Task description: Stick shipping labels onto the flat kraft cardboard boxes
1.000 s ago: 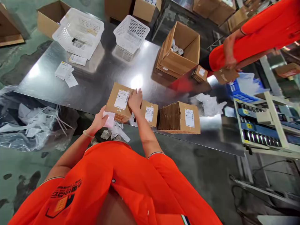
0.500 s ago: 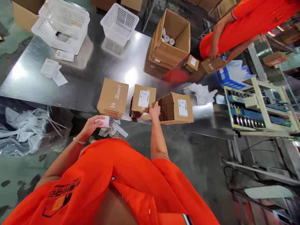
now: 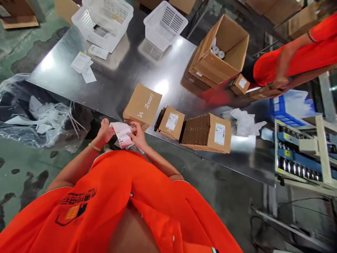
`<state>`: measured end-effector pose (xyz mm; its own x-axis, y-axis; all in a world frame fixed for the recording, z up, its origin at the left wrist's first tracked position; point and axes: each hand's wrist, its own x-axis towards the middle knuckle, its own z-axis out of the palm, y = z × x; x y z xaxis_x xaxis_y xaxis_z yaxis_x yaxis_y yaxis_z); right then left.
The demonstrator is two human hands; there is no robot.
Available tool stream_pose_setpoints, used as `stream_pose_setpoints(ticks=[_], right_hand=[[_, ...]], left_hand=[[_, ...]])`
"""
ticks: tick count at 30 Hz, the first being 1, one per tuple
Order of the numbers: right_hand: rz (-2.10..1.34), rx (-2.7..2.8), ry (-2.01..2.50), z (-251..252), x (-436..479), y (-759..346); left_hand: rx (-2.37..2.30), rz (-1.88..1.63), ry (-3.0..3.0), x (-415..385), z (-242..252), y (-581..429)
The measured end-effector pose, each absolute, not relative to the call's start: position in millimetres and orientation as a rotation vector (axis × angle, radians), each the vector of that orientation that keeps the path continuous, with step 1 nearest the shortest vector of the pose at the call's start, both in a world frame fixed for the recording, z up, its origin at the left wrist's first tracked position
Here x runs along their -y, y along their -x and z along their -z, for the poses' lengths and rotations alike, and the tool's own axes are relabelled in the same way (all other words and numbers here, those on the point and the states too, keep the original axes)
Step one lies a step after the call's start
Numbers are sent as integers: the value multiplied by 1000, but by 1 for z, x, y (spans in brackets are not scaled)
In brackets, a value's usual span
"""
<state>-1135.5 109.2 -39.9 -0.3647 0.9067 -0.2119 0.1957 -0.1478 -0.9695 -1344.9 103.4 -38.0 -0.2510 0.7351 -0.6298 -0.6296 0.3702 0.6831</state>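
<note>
Inside the carton (image 3: 214, 68), silver cans (image 3: 218, 52)

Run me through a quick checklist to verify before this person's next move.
1. Both hands on the sheet: ok. The left hand and right hand hold a white label sheet.
2. Sheet's print readable: cannot tell, too small in this view.
3. White label on the left carton stack: not ok, only a printed Beauty logo shows on top.
4. White labels on the middle carton stack and right carton stack: ok, each top carries one.
5. Co-worker's hand apart from the person's hands: ok, it rests on a flat carton farther along.
</note>
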Motion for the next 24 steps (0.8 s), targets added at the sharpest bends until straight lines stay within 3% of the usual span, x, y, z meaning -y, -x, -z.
stream_pose_setpoints(ticks=[7, 12, 24], right_hand=[[-1555, 1512, 1267, 10, -127, 1135], [-1572, 1438, 1277, 6, -127, 1133], [-1404, 1627, 1296, 12, -122, 1132]], left_hand=[[-1145, -1199, -782, -84, 15, 1319], [-1180, -1273, -717, -86, 3, 1316], [-1449, -1008, -724, -81, -2, 1320]])
